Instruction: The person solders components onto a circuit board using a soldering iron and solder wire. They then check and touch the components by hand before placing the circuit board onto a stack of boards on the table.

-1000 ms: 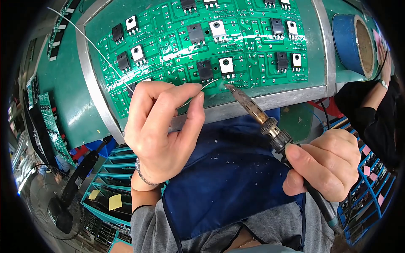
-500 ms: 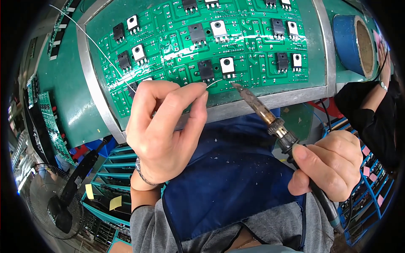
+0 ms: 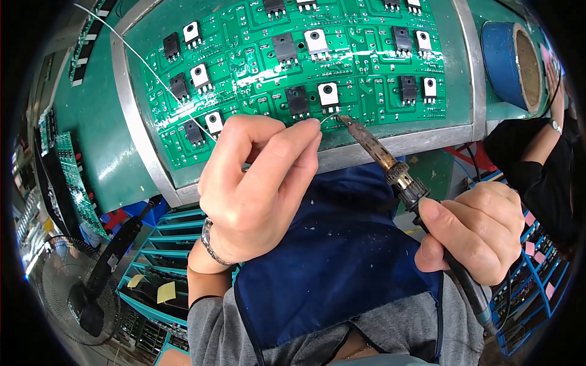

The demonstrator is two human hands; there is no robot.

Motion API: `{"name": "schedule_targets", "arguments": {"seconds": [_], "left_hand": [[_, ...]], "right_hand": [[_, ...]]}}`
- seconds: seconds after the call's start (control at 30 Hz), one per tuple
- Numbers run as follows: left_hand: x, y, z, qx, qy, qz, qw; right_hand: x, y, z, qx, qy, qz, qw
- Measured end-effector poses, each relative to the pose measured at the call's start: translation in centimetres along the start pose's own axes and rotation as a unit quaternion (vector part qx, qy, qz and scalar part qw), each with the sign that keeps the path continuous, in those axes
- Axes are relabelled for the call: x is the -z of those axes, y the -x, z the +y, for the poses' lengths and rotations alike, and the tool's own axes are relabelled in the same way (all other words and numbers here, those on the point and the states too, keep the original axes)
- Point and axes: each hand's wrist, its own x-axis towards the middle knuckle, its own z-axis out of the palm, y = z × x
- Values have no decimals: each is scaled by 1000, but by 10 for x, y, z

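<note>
My left hand [image 3: 256,180] pinches a thin strand of solder wire [image 3: 135,56] between thumb and fingertips. Its short free end curves up to the leads of a white-faced transistor [image 3: 328,96], while the rest trails off to the far left. A soldering iron [image 3: 397,174] is gripped like a pen in my right hand [image 3: 473,235]. The iron's tip meets the green circuit board [image 3: 366,67] by those leads, very close to the wire end; whether the two touch I cannot tell. Black transistors [image 3: 297,100] and other white-faced ones stand in pairs across the board.
A metal frame [image 3: 403,139] borders the board. A blue spool [image 3: 506,64] stands at the right on the green bench, near another person's arm [image 3: 546,131]. At lower left are a fan [image 3: 82,293] and a teal rack [image 3: 165,244] holding boards.
My left hand has moved right, bringing the wire end to the white-faced transistor's leads. The iron has shifted very slightly, its tip staying by the same leads.
</note>
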Motion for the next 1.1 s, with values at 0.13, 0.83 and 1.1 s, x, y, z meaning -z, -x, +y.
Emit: {"name": "schedule_targets", "arguments": {"seconds": [0.13, 0.83, 1.1], "left_hand": [[-2, 0, -2, -19, -5, 5, 1000], [-4, -3, 1, -21, -25, 8, 999], [9, -1, 3, 30, -22, 4, 999]], "right_hand": [[0, -2, -3, 1, 19, -10, 1000], [-3, -2, -7, 13, 50, -4, 999], [0, 2, -7, 3, 39, 10, 999]]}}
